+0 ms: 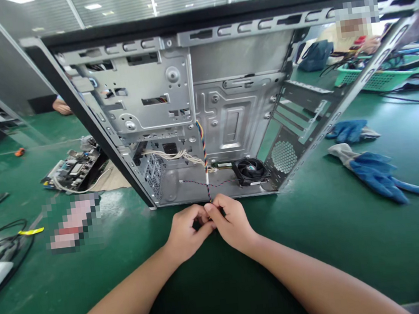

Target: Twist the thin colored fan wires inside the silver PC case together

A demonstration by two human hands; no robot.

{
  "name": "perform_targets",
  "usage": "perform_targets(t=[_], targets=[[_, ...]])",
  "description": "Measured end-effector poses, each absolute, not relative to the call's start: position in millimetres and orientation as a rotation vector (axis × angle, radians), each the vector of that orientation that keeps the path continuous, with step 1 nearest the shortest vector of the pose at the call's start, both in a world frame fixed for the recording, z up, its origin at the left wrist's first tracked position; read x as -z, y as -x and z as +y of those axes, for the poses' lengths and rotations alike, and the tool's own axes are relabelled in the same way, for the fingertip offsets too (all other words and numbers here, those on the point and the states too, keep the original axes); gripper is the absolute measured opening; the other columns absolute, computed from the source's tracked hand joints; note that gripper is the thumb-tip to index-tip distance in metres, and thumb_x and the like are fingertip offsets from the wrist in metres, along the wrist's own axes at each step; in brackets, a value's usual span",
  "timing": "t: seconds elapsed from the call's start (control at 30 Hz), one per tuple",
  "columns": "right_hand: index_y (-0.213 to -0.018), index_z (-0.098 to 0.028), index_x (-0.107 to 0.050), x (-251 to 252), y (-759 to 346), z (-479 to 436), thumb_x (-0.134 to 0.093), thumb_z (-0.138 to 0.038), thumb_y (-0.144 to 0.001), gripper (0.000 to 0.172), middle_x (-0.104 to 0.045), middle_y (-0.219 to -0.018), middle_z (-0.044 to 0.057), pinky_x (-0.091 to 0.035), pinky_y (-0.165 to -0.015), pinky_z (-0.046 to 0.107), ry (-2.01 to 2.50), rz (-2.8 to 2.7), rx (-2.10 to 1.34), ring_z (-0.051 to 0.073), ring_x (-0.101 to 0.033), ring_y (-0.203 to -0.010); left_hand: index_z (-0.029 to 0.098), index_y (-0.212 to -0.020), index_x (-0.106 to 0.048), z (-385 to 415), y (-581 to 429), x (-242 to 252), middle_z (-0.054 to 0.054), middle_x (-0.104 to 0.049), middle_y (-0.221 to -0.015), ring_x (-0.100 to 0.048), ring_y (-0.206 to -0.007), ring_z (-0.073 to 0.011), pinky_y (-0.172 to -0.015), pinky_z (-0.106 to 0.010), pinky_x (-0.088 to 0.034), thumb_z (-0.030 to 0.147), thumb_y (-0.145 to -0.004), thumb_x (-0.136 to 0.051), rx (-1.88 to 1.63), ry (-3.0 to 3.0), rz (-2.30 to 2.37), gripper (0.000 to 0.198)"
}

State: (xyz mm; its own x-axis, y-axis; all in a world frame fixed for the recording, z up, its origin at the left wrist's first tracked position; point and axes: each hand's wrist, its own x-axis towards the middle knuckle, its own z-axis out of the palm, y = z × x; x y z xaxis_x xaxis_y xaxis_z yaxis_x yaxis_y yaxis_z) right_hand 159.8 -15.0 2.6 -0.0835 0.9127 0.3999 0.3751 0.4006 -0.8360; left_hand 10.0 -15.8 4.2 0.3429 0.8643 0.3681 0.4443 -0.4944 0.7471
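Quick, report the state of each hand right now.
Left hand: closed, fingertips against the right hand; what it grips cannot be told.
Right hand: closed, holding the cable.

Left hand (188,232) and right hand (234,222) pinch a cable (205,155), seemingly its end.
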Motion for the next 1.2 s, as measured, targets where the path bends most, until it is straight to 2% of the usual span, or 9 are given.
perform_targets(t=[0.23,0.73,1.03,1.2], targets=[[-0.06,-0.021,-0.038,-1.7,-159.9,-14.7,-0.049,-0.027,-0.089,0.032,-0.042,-0.054,-0.004,-0.033,-0.051,0.024,1.165,-1.652,-0.646,0.01,-0.04,-0.051,0.017,-0.065,-0.056,-15.7,-8.8,-3.7,0.001,-0.061,-0.062,-0.056,-0.057,-0.0113,-0.059,-0.023,-0.042,0.022,-0.08,-0.062,-1.049,-2.121,1.211,0.017],[-0.061,-0.021,-0.035,-1.2,-159.5,-13.8,-0.048,-0.025,-0.089,0.031,-0.039,-0.056,-0.005,-0.031,-0.05,0.024,1.164,-1.646,-0.612,0.011,-0.038,-0.052,0.016,-0.068,-0.054,-14.8,-9.0,-8.0,0.001,-0.06,-0.063,-0.054,-0.057,-0.0097,-0.058,-0.021,-0.041,0.02,-0.086,-0.055,-0.958,-2.035,1.146,0.019],[-0.061,-0.021,-0.036,-1.5,-160.3,-15.0,-0.049,-0.025,-0.089,0.031,-0.039,-0.055,-0.005,-0.029,-0.05,0.023,1.158,-1.65,-0.574,0.01,-0.037,-0.051,0.016,-0.066,-0.054,-15.7,-8.9,-3.0,0.001,-0.059,-0.063,-0.054,-0.058,-0.011,-0.058,-0.023,-0.041,0.021,-0.078,-0.064,-1.053,-2.153,1.157,0.016],[-0.06,-0.021,-0.035,-1.1,-160.2,-15.7,-0.05,-0.025,-0.089,0.032,-0.037,-0.054,-0.005,-0.029,-0.049,0.023,1.156,-1.648,-0.575,0.01,-0.036,-0.05,0.016,-0.063,-0.056,-14.9,-7.8,-1.8,0.001,-0.06,-0.061,-0.056,-0.058,-0.0113,-0.059,-0.023,-0.041,0.021,-0.081,-0.063,-1.047,-2.121,1.209,0.019]])
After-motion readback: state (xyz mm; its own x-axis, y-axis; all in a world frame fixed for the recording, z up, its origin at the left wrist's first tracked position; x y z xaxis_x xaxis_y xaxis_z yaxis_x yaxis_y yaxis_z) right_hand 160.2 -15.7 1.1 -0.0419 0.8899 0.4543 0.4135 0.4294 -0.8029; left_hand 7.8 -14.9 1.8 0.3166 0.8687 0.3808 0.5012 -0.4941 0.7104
